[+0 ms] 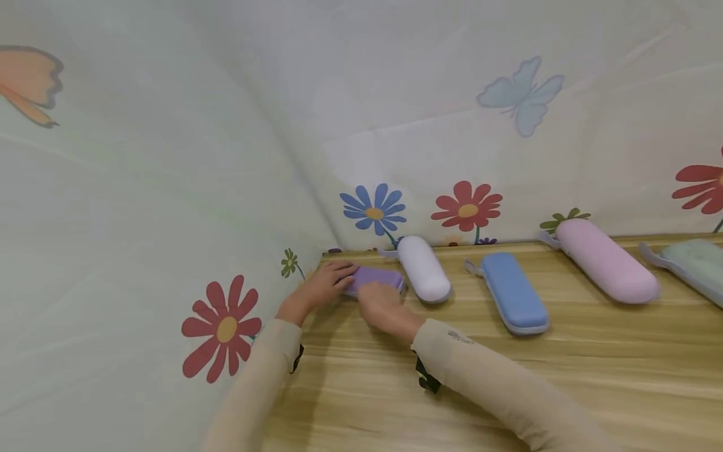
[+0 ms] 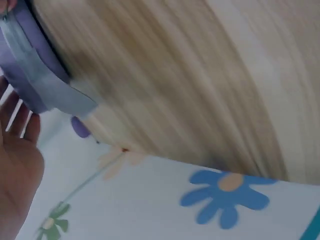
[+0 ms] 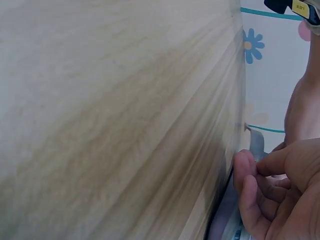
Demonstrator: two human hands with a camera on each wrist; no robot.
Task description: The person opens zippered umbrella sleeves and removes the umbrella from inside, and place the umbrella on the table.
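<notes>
A purple zip case (image 1: 380, 276) with a grey band around its side lies at the table's far left corner. My left hand (image 1: 323, 285) rests on the case's left end with its fingers laid fairly straight. In the left wrist view, those fingers touch the purple shell near a grey strap (image 2: 72, 100). My right hand (image 1: 381, 307) is at the near side of the case, its fingers curled. The right wrist view shows the thumb and index finger of that hand (image 3: 275, 190) pinched together at the zip edge. Whatever small zipper pull they pinch is mostly hidden.
Right of the purple case lie a white case (image 1: 423, 270), a blue case (image 1: 514, 292), a pink case (image 1: 607, 260) and a green case (image 1: 697, 267), partly cut off. Flower-printed sheets (image 1: 169, 188) rise along the left and back edges of the wooden table (image 1: 350, 389).
</notes>
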